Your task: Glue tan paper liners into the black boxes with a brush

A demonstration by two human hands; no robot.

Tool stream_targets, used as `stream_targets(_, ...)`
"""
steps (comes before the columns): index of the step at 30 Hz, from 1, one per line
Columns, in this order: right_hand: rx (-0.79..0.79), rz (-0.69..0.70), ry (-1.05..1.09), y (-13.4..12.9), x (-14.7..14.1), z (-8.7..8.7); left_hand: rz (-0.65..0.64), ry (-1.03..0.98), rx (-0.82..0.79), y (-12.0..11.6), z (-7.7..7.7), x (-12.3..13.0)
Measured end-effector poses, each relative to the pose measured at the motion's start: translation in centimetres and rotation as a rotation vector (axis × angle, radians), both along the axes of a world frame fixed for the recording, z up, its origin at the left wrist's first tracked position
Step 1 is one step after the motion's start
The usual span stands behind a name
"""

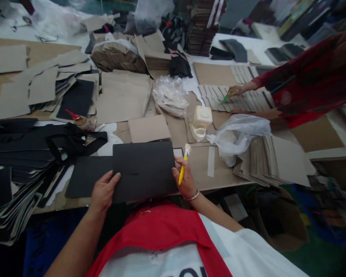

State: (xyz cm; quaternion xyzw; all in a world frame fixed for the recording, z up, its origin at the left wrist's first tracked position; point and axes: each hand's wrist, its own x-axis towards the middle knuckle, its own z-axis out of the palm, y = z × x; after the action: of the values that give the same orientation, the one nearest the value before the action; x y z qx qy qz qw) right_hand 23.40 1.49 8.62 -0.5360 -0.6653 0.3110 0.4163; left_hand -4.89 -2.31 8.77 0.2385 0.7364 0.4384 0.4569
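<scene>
A black rectangular board (pixel 147 167) with a short slit in its middle lies level in front of me at the table's front edge. My left hand (pixel 103 188) pinches its left edge, thumb on top. My right hand (pixel 186 179) is closed around a yellow-handled paintbrush (pixel 183 165), pale bristles pointing up and away, and its fingers also touch the board's right edge. Another black board (pixel 88 175) lies partly beneath the first, to the left. Beyond my right hand stands a cream-coloured cut-open plastic jug (pixel 202 119).
Black pieces (pixel 23 154) are heaped on the left. Grey-beige boards (pixel 122 94) are stacked behind, near a clear plastic bag (pixel 170 94). A whitish bag (pixel 239 132) rests by a fanned stack (pixel 271 159) on the right. A co-worker's hand (pixel 236 91) holds a green-tipped bottle over striped pieces.
</scene>
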Motion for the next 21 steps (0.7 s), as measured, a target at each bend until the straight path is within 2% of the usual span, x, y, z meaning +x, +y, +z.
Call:
stream_targets(2, 0.012, -0.081, -0.114, 0.2, 2.0, -1.2, -0.120, 0.019, 0.014, 1.0, -1.1, 3.4)
stream_targets(4, 0.037, -0.102, -0.223, 0.6, 3.7, -2.9, -0.232, 0.214, 0.021, 1.6, -2.1, 5.2)
stream_targets(7, 0.070, -0.086, -0.351, 0.9, 5.1, -5.1, -0.421, 0.599, 0.020, 2.0, -3.2, 6.0)
stream_targets(9, 0.065, -0.093, -0.424, 0.8, 5.4, -5.8, -0.507, 0.767, 0.013, 2.0, -3.8, 6.0)
stream_targets(12, 0.031, -0.079, -0.550, 0.8, 6.2, -5.4, -0.556, 0.887, 0.000, 2.1, -4.4, 6.1)
stream_targets(15, 0.029, -0.089, -0.584, 2.2, 8.7, -4.4, -0.603, 0.944, 0.056, 2.2, -5.0, 6.1)
stream_targets(18, -0.009, -0.271, -0.443, 5.5, 12.7, -3.8, -0.652, 0.944, 0.119, 2.1, -5.2, 6.1)
stream_targets(21, -0.085, -0.424, -0.320, 9.9, 16.4, -4.0, -0.673, 0.915, 0.128, 2.0, -5.0, 6.4)
